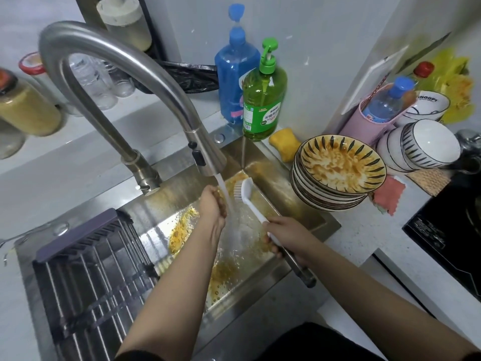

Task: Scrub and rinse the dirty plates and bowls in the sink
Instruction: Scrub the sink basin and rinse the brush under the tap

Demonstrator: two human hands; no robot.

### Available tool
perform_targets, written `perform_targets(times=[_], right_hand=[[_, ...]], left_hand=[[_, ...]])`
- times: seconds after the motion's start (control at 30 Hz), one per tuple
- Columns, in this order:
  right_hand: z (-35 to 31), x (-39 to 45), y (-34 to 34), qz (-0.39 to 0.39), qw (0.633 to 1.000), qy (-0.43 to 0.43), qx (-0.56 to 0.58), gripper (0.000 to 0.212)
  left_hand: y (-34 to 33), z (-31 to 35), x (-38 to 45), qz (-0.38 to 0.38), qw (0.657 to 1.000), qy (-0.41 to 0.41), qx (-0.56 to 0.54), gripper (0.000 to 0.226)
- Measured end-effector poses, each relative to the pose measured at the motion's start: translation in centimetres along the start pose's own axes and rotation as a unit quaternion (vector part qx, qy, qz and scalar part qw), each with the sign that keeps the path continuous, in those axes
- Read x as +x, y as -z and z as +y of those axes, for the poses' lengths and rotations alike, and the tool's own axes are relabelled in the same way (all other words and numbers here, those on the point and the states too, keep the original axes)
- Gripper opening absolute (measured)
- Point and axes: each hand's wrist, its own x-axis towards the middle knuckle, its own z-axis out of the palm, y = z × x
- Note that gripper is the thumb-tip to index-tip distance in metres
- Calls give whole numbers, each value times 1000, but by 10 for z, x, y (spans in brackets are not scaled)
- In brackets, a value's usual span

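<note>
At the centre of the frame, water is seen running from the curved steel faucet point(125, 82) into the steel sink point(281, 188), whose floor is smeared with orange-yellow residue. The left hand point(212, 204) is held under the stream, its fingers loosely curled toward the water; whether anything is held in it cannot be told. The right hand point(285, 237), lower right of centre, is wrapped around the handle of a white dish brush point(247, 196), whose bristled head is raised just beside the stream and points toward the upper left. A stack of dirty plates point(338, 168), patterned with dark strokes on the rim and coated with orange residue, is set on the counter just right of the sink, not in the basin. White bowls point(426, 144) lying on their sides are seen just right of the stack. A green soap bottle point(263, 100) and a blue bottle point(234, 74) are stood at the back edge of the sink, with a yellow sponge point(285, 144) beside them. A dark roll-up drying rack point(91, 269) is laid across the sink's left part.
</note>
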Motion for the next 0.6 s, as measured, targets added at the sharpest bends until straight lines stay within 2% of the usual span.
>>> perform_targets(times=[0.1, 0.3, 0.37, 0.47, 0.6], right_hand=[[-2, 1, -4, -10, 1000, -7, 12, 22], [-7, 3, -10, -82, 995, -40, 29, 28], [-8, 4, -11, -107, 991, -58, 46, 33], [-8, 6, -11, -141, 985, -73, 73, 36], [-5, 11, -9, -166, 978, -75, 100, 36]], left_hand=[[5, 1, 2, -22, 999, -3, 33, 35], [21, 4, 10, 46, 989, -81, 117, 18], [24, 5, 7, 20, 989, -99, 110, 14], [29, 4, 5, -13, 989, -100, 108, 26], [34, 2, 2, -35, 990, -88, 108, 25]])
